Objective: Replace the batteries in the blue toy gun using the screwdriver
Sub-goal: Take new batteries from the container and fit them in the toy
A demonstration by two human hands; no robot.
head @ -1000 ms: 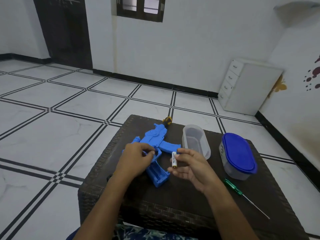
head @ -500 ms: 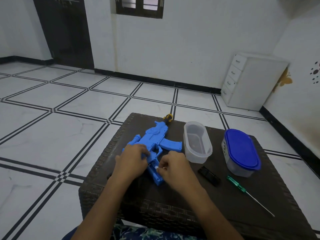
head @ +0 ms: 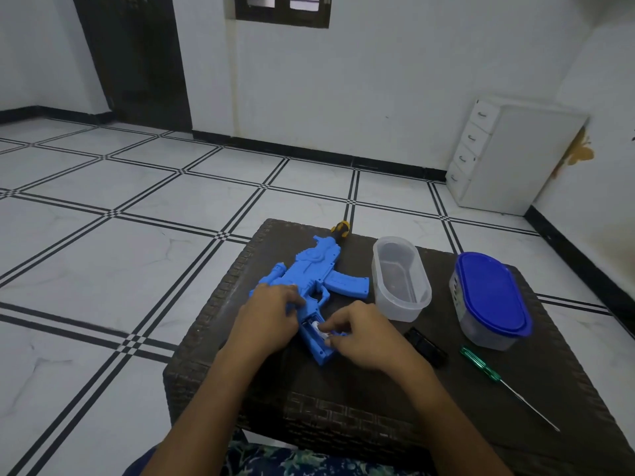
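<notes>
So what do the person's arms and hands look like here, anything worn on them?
Both forearms are bare up to the frame's lower edge, with no sleeves showing. The left hand and right hand are bare too: no gloves, watch, rings or bracelets are visible.

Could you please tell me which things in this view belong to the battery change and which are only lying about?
Part of the job:
- blue plastic toy gun, steadied by the left hand
- white battery at the open compartment, under the right hand
- green-handled screwdriver
- small black cover piece, probably the battery cover

Lying about:
- clear lidless plastic tub
- clear tub with blue lid
- white drawer cabinet
</notes>
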